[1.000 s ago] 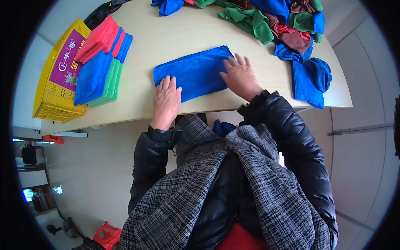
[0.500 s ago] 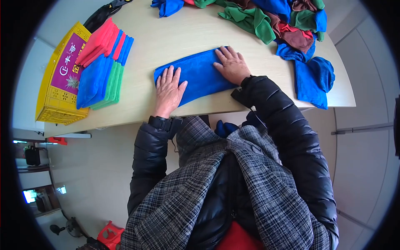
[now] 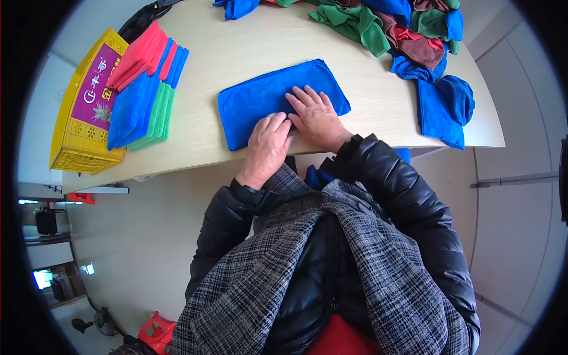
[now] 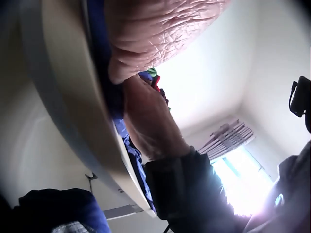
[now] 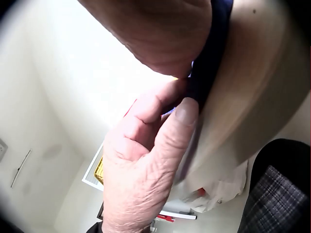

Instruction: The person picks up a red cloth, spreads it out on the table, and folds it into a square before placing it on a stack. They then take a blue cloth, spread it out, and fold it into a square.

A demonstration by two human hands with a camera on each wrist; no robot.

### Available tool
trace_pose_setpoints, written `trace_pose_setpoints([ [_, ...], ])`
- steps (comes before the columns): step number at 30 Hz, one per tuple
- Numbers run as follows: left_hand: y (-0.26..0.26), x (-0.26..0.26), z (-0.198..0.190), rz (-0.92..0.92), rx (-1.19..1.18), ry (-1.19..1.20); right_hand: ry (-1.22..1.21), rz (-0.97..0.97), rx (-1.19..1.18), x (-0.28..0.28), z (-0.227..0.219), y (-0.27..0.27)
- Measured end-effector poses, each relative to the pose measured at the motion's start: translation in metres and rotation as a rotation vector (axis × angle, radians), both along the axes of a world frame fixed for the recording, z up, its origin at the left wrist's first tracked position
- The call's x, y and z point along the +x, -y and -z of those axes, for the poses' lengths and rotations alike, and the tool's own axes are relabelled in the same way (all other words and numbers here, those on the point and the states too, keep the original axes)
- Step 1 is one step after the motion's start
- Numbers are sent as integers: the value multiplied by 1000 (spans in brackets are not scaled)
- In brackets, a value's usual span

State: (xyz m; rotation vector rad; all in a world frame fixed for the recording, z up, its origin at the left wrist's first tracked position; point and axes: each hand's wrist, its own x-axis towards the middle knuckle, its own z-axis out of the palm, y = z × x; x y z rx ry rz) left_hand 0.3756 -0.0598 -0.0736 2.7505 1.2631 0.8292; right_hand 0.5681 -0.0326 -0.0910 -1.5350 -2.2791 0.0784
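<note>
A folded blue cloth (image 3: 260, 97) lies flat on the table, its long stitched edge facing away from the person. Near the middle of its front edge, the left hand (image 3: 267, 148) rests with fingers bent a little, their tips on the fabric. In the right wrist view, the left thumb (image 5: 187, 114) sits right at the cloth's edge. The right hand (image 3: 318, 120) lies on the cloth with fingers extended, palm down, close beside the left fingertips. In the left wrist view, the right hand (image 4: 148, 116) appears behind the left hand (image 4: 150, 36).
Neat stacks of folded red cloths (image 3: 142, 53), blue cloths (image 3: 127, 115) and green cloths (image 3: 157, 121) stand at the left, beside a yellow crate (image 3: 86, 139). A heap of loose cloths (image 3: 378, 26) covers the back right. A crumpled blue cloth (image 3: 438, 109) lies near the right edge.
Both hands have slid inward over the cloth, the left moving right and toward the front edge, the right moving left and nearer the person. The cloth's outer ends are now uncovered.
</note>
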Motion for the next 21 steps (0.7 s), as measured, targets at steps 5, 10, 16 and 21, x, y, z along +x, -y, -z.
trace_pose_setpoints([
  [5, 7, -15, 1, -53, 1, 44, -4, 86, 38, 27, 10, 9],
  [10, 10, -46, 1, -94, -43, 130, -43, 212, 7, 73, 10, 17],
  [16, 8, -58, 1, -125, -92, 230, -163, 90, 125, 67, -17, 28],
  [21, 14, -30, -9, -68, -40, 167, -115, -108, 178, 41, -13, 37],
])
